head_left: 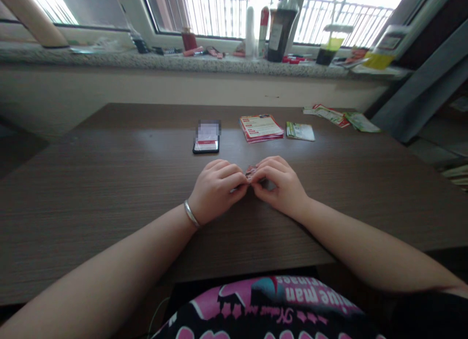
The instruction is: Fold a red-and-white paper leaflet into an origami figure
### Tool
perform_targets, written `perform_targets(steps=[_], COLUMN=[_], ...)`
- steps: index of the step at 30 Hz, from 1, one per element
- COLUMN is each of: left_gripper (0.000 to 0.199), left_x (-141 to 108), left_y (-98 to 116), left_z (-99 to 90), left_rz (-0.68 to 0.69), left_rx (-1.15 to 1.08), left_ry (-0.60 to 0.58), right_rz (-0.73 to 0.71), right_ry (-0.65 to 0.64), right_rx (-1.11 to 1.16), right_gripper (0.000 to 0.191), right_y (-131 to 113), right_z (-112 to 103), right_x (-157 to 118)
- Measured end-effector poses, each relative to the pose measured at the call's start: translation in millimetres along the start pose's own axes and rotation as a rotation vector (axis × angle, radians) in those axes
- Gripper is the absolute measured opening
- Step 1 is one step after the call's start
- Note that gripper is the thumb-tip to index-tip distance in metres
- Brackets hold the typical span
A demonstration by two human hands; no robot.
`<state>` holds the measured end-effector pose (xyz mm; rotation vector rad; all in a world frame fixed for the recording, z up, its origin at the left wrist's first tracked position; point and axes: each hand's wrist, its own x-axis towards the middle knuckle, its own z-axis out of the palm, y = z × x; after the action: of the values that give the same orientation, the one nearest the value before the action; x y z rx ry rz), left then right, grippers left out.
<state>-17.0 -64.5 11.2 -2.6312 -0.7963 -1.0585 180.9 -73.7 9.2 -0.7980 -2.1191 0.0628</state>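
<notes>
My left hand (218, 189), with a silver bangle (190, 214) at the wrist, pinches one side of a small, shiny, brownish-pink piece that looks like a packet or wrapper (250, 171). On the other side my right hand (280, 184) pinches it too, thumb against forefinger. Both sets of fingertips meet at the middle of the brown table (109, 193). Most of the small piece is covered by the fingers, so its exact kind is unclear. A phone (206, 138) with a lit screen lies just beyond my left hand.
Beyond my hands lie a stack of red-edged printed cards (261, 128) and a smaller stack of cards (300, 131). Opened wrappers (331, 115) are at the far right. Bottles, including a dark one (281, 34), stand on the stone windowsill (153, 60).
</notes>
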Motion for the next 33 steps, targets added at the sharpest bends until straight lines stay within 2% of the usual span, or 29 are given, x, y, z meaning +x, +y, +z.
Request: perform_targets(steps=[11,20,26,33], left_gripper=[0.013,0.015,0.014,0.014], left_x=[1,-1,-1,0], left_y=[-1,-2,-2,-1], left_z=[-0.6,0.1,-0.4,-4.0], left_rz=[0.032,-0.003,-0.007,0.020], left_rx=[-0.014,-0.015,-0.044,0.019], left_ry=[0.018,0.039,0.038,0.060], right_rz=[-0.004,0.021,-0.018,0.024], right_ry=[-0.004,-0.037,-0.053,-0.043], right_rx=[-0.041,-0.116,-0.165,-0.146], right_gripper=[0.011,0.011,0.009,0.011], right_y=[9,22,20,18], right_z=[0,-2,-5,-5], right_x=[-1,-3,-2,-4])
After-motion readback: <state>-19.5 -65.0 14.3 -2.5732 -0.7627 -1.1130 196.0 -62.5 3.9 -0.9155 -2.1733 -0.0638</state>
